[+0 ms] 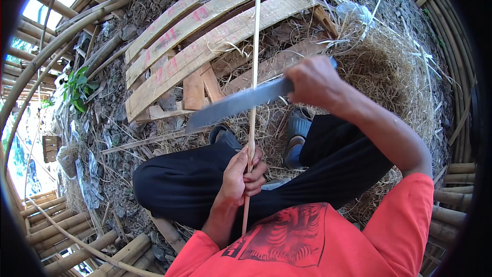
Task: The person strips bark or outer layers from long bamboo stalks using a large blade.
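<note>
A long, thin bamboo strip (255, 56) stands lengthwise in front of me, from my chest up past the top of the view. My left hand (243, 173) is closed around its lower part, fingers wrapped over it. In my right hand (313, 83) is the dark handle of a machete (241, 103), whose broad grey blade points left. The blade crosses the strip above my left hand; whether its edge touches the strip I cannot tell. The blade looks slightly blurred.
A slatted wooden pallet (205, 36) lies ahead of my feet. Fibrous shavings (382, 72) are heaped at its right. Bamboo pole walls (435, 36) curve around the sides. A green plant (78, 88) grows at left. My dark-trousered legs (179, 182) are bent on the littered ground.
</note>
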Demonstrator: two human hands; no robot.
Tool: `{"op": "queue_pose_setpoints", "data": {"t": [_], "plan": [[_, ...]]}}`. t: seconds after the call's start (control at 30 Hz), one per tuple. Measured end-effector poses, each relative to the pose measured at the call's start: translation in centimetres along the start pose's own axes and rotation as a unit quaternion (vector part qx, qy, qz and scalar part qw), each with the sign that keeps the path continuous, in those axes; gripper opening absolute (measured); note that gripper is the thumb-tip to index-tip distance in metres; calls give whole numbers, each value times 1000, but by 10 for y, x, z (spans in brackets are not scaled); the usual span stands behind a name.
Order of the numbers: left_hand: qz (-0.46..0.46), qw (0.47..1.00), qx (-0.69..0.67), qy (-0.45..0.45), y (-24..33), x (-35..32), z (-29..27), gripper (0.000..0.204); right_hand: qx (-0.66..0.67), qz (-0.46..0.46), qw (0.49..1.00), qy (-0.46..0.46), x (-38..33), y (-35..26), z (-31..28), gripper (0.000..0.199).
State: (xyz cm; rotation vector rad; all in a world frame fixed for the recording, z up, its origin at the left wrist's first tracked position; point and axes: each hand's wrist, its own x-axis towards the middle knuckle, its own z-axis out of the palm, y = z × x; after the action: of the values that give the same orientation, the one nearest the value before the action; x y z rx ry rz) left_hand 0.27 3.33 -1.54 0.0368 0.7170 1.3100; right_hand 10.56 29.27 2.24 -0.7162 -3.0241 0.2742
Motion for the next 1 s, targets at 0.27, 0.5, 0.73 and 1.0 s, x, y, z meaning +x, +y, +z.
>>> {"op": "queue_pose_setpoints", "data": {"t": [0.27,0.5,0.73,1.0], "plan": [[-33,999,12,-14,-5,-3,-3,35,51,132,990,-7,16,42,2,13],[-33,999,25,-1,-7,-8,-2,35,8,84,996,37,24,48,-6,9],[-43,996,75,13,-7,-7,-5,36,6,-6,999,-40,7,28,-21,7],[-38,997,61,15,-8,-11,-5,34,-15,94,994,-50,10,65,-20,20]]}}
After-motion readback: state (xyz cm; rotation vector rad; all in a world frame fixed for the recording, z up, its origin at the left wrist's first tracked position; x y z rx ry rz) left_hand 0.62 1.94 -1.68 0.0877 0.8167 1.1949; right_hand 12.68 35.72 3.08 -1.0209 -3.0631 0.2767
